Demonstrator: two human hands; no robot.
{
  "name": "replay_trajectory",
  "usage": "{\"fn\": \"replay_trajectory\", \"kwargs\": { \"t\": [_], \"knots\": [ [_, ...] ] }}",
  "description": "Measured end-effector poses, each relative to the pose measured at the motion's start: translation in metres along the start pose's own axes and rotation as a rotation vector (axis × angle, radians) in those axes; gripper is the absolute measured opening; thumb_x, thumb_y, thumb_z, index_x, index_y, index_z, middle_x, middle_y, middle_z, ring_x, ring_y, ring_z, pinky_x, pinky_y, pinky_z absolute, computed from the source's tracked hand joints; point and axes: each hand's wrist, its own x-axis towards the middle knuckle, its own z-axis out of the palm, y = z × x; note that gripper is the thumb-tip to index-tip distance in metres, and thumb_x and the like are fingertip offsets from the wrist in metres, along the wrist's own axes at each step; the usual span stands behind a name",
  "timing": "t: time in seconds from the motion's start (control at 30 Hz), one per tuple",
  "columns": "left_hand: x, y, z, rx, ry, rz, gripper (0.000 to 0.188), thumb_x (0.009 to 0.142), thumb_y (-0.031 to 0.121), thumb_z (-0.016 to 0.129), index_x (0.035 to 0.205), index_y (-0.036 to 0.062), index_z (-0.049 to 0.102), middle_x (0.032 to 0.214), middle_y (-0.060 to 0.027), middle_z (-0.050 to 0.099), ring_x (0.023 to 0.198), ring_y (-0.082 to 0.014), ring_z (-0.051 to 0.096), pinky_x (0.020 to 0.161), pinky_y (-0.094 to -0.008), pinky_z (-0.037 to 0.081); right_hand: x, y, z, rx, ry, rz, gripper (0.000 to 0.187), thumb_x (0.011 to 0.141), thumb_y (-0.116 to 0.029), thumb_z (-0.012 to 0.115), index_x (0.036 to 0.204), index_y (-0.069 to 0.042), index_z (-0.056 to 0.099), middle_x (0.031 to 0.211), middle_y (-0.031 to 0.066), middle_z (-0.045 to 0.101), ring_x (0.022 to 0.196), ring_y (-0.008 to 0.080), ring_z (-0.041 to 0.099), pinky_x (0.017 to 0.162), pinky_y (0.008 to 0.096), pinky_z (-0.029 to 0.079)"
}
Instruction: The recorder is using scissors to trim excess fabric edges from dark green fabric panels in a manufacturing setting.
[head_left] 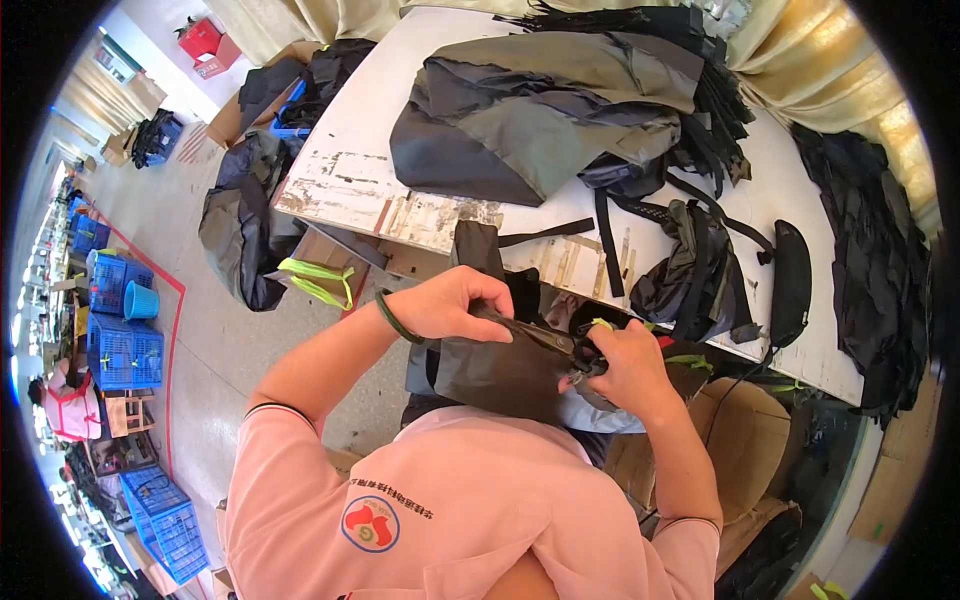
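Note:
In front of my chest, my left hand point(440, 303) pinches the edge of a dark grey fabric piece point(500, 378), which hangs down over my lap. A green band circles that wrist. My right hand point(634, 368) grips a pair of scissors point(548, 338) by the handles, their blades pointing left toward the left fingertips and lying along the fabric edge. Whether the blades are apart is hard to make out. Just beyond my hands, a black strap point(545, 233) and a dark fabric flap point(477, 248) lie over the table's near edge.
A worn white table point(345, 165) carries a large dark fabric heap point(540, 125), a bundled dark piece point(690, 265) and a long black curved item point(790, 285). Black pieces point(868, 270) pile at right. Cardboard boxes point(740, 430) stand near my right elbow; blue crates point(125, 350) line the left floor.

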Motion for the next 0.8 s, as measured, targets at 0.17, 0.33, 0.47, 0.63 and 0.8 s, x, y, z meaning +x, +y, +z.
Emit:
{"fn": "replay_trajectory", "kwargs": {
  "t": [0.17, 0.33, 0.47, 0.63, 0.8],
  "knots": [
    [-0.003, -0.010, 0.002, 0.162, 0.026, 0.194, 0.023, 0.081, 0.021, 0.075, 0.089, 0.0021, 0.064, 0.080, -0.0024, 0.064, 0.075, -0.0095, 0.056, 0.066, -0.0273, 0.046, 0.002, -0.003, -0.001, -0.098, -0.040, 0.017, 0.037, 0.058, -0.018, 0.076, 0.088, -0.007, 0.058, 0.078, 0.0147, 0.063, 0.079, 0.0378, 0.056, 0.070, 0.0446, 0.045],
    [0.024, -0.010, 0.013, 0.215, 0.012, 0.345, 0.030, 0.073, 0.025, 0.077, 0.087, 0.0011, 0.065, 0.080, -0.0085, 0.067, 0.072, -0.0159, 0.060, 0.065, -0.0303, 0.047, -0.015, -0.012, -0.004, 0.069, 0.009, 0.146, 0.057, 0.055, -0.042, 0.085, 0.083, -0.003, 0.055, 0.079, 0.0183, 0.060, 0.076, 0.0419, 0.052, 0.070, 0.0471, 0.040],
    [0.007, -0.005, 0.006, 0.181, 0.060, 0.297, 0.029, 0.072, 0.020, 0.078, 0.087, -0.0014, 0.065, 0.078, -0.0081, 0.066, 0.073, -0.0152, 0.060, 0.066, -0.0296, 0.047, -0.003, -0.021, 0.000, 0.083, 0.082, 0.095, 0.054, 0.047, -0.023, 0.087, 0.088, -0.001, 0.059, 0.080, 0.0192, 0.058, 0.078, 0.0406, 0.054, 0.066, 0.0461, 0.042],
    [0.004, -0.004, 0.006, 0.142, 0.041, 0.276, 0.028, 0.072, 0.020, 0.078, 0.086, -0.0011, 0.065, 0.078, -0.0081, 0.066, 0.073, -0.0151, 0.060, 0.066, -0.0296, 0.047, 0.000, -0.010, 0.009, 0.349, 0.046, 0.103, 0.045, 0.049, -0.010, 0.084, 0.084, 0.001, 0.058, 0.077, 0.0191, 0.055, 0.076, 0.0407, 0.053, 0.064, 0.0437, 0.042],
    [0.006, -0.002, 0.006, 0.147, 0.028, 0.306, 0.028, 0.072, 0.020, 0.078, 0.086, -0.0007, 0.065, 0.077, -0.0081, 0.066, 0.072, -0.0151, 0.060, 0.066, -0.0300, 0.047, -0.015, 0.005, 0.012, 0.098, 0.093, 0.135, 0.043, 0.050, -0.005, 0.082, 0.083, 0.000, 0.055, 0.075, 0.0155, 0.057, 0.070, 0.0360, 0.056, 0.062, 0.0386, 0.044]
  ]
}}
